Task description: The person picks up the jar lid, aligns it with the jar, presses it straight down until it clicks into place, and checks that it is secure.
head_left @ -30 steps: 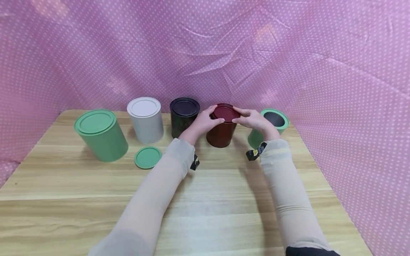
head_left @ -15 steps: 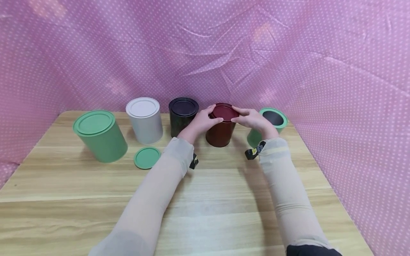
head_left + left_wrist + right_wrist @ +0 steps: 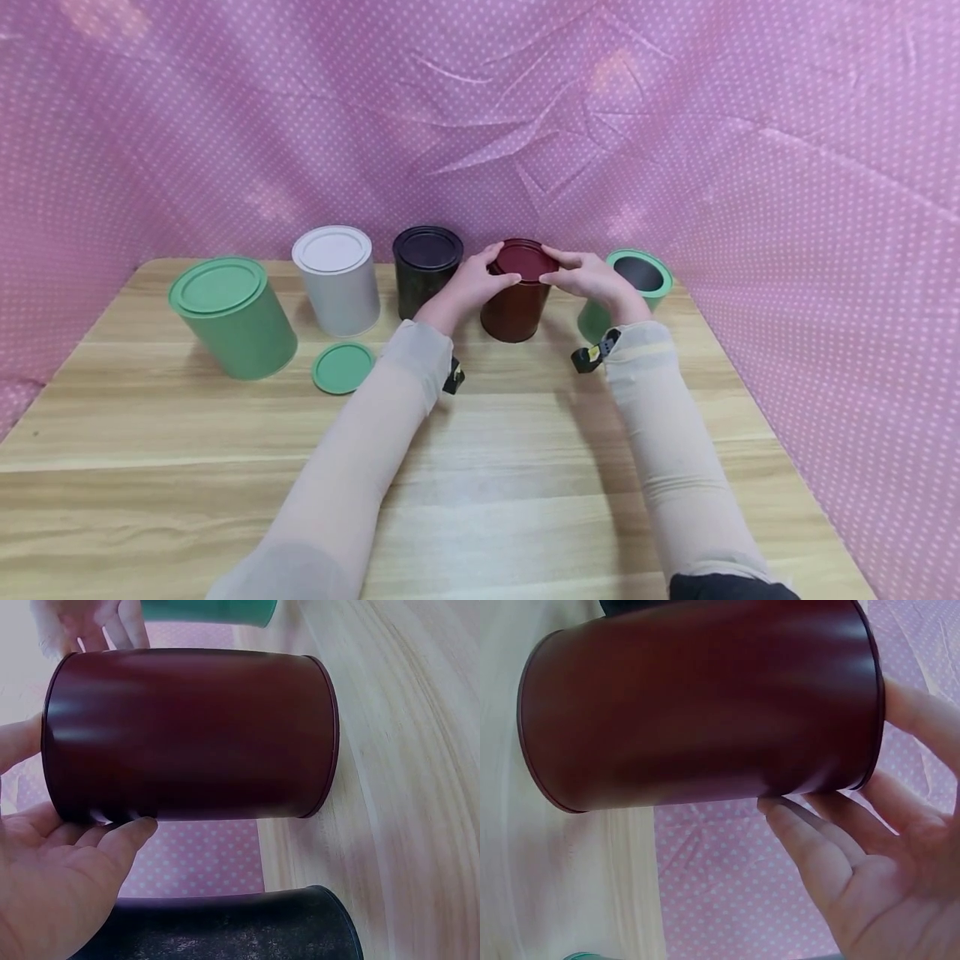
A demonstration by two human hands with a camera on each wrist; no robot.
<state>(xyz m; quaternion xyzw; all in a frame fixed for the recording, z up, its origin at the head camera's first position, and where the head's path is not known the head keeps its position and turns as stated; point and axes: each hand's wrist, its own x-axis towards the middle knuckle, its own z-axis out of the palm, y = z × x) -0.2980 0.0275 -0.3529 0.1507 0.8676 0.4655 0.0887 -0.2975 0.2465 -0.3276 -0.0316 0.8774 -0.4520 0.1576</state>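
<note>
A dark red can (image 3: 515, 315) with a recessed lid (image 3: 529, 260) stands at the back of the wooden table. My left hand (image 3: 472, 283) grips its upper left side, thumb at the near rim and fingers reaching round toward the back. From the opposite side my right hand (image 3: 596, 281) holds the same upper part. In the left wrist view, fingers (image 3: 129, 838) press against the can's wall just below the rim. The right wrist view shows fingers (image 3: 808, 844) along the can wall, with the thumb over by the top edge.
Left of the red can stand a black can (image 3: 420, 287), a white can (image 3: 345, 300) and a larger green can (image 3: 258, 337), all lidded. A green lid (image 3: 343, 368) lies flat before the white one. Behind my right wrist is an uncovered green can (image 3: 595, 321). Pink dotted cloth (image 3: 480, 125) borders the table.
</note>
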